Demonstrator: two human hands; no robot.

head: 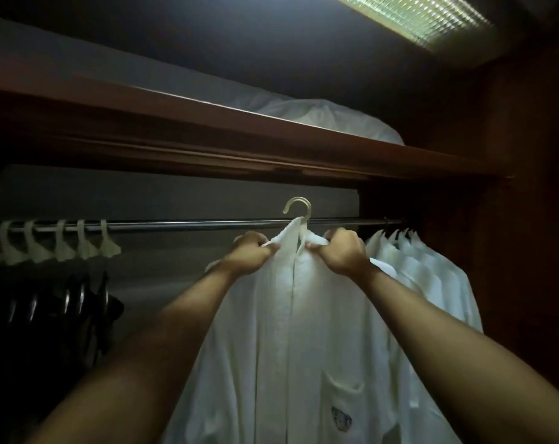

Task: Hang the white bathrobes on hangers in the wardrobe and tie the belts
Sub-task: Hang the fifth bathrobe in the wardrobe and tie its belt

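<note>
Fingers [316,243] of both hands are curling tight around white cloth: the left hand [249,253] is gripping the left side of the collar and the right hand [345,251] is gripping the right side, each bunching a fold just under the hanger neck. Between them the bathrobe [291,347] is hanging with its long axis running straight down, front opening facing the camera, a patch pocket with a dark crest [341,417] sitting low on one side. Its cloth is looking soft, thick and matte. The pale hanger hook [299,206] is curving above the chrome rail [188,225] and opening to the left; whether it is already resting on the rail is hard to tell.

Dark reddish wood is forming the wardrobe, with a shelf [271,136] running across overhead and a plastic-wrapped white bundle [329,118] lying on it. A ribbed ceiling light [412,17] is glowing at the top right. Along the rail, empty white hangers [60,241] are lining up on the left above dark glossy garments [57,309], and more white robes [425,270] are crowding close together at the right end
</note>
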